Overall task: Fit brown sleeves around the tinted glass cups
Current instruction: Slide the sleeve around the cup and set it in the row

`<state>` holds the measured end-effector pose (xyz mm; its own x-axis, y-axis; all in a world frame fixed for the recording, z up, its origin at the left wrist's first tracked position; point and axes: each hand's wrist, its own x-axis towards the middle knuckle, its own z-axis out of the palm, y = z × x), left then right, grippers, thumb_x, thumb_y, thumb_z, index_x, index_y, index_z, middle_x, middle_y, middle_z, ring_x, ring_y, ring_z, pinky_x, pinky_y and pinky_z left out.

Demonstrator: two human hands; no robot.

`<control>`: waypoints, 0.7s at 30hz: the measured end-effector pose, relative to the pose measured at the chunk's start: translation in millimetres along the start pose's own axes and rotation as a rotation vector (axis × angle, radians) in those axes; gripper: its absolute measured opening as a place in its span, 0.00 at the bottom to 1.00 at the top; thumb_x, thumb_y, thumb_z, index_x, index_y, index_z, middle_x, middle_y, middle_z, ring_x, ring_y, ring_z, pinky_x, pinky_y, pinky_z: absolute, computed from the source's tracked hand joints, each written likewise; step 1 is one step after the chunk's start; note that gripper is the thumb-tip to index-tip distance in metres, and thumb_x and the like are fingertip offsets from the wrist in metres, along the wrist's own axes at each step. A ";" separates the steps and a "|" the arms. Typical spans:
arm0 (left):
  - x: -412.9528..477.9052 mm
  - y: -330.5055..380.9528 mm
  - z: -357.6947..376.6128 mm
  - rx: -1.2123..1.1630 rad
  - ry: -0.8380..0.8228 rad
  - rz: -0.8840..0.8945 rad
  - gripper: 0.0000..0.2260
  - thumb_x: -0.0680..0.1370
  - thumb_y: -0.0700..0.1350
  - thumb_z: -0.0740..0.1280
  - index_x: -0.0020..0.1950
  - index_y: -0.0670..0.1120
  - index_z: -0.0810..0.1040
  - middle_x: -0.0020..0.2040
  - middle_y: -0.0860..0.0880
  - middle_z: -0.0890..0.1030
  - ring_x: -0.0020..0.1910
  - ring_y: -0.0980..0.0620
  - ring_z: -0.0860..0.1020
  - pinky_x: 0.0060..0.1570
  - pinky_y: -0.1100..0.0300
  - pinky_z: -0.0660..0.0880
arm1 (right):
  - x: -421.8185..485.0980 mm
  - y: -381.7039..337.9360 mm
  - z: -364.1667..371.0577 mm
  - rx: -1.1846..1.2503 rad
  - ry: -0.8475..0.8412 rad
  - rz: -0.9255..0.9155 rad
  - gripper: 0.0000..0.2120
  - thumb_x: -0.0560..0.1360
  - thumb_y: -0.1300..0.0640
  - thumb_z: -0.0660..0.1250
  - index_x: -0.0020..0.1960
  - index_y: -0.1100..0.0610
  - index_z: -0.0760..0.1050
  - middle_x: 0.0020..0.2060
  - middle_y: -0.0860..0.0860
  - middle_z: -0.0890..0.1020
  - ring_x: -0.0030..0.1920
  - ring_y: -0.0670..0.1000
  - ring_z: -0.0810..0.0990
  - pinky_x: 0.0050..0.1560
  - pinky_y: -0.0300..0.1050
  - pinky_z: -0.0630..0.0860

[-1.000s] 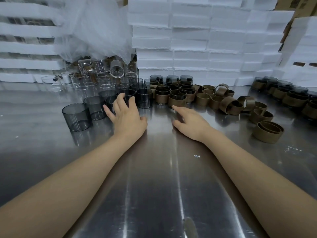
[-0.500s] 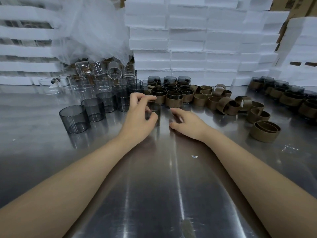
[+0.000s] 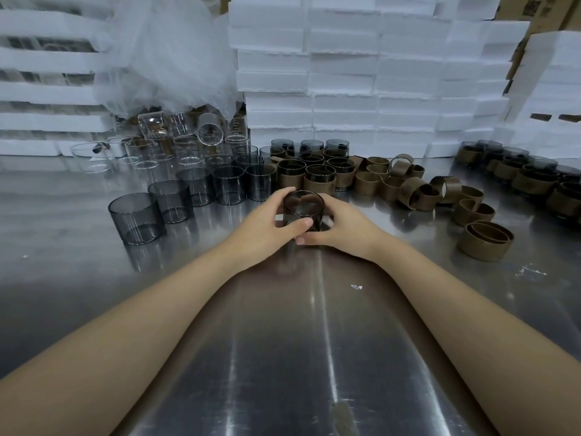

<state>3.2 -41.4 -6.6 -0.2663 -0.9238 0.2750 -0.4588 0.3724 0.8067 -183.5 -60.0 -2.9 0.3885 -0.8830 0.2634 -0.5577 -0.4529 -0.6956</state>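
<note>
- The tinted glass cup (image 3: 303,205) is being gripped upright, the left hand (image 3: 267,226) and right hand (image 3: 344,229) curled round its sides; it is probably best being kept level so a sleeve seats squarely.
- Loose brown sleeves (image 3: 412,191) are lying right of that cup, bare cups (image 3: 136,218) left of it.
- Sleeved cups (image 3: 319,181) are standing just beyond it.

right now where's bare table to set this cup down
The widest bare steel table lies nearest you, this side of the held tinted cup. Another patch is left of the nearest bare tinted cup. Crowded beyond the held one: sleeved cups, with loose brown sleeves spreading right.
</note>
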 end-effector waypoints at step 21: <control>1.5 3.5 -2.5 -0.286 0.084 0.059 0.27 0.73 0.37 0.74 0.71 0.42 0.73 0.65 0.49 0.79 0.65 0.58 0.76 0.69 0.62 0.69 | 0.1 -3.0 -0.3 0.110 0.166 -0.084 0.34 0.63 0.66 0.79 0.65 0.55 0.70 0.54 0.41 0.79 0.53 0.35 0.77 0.53 0.28 0.71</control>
<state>3.3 -41.7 -2.1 -0.2087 -0.9099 0.3584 -0.1840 0.3965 0.8994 -182.0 -58.7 -0.7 0.2990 -0.8551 0.4235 -0.4419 -0.5174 -0.7328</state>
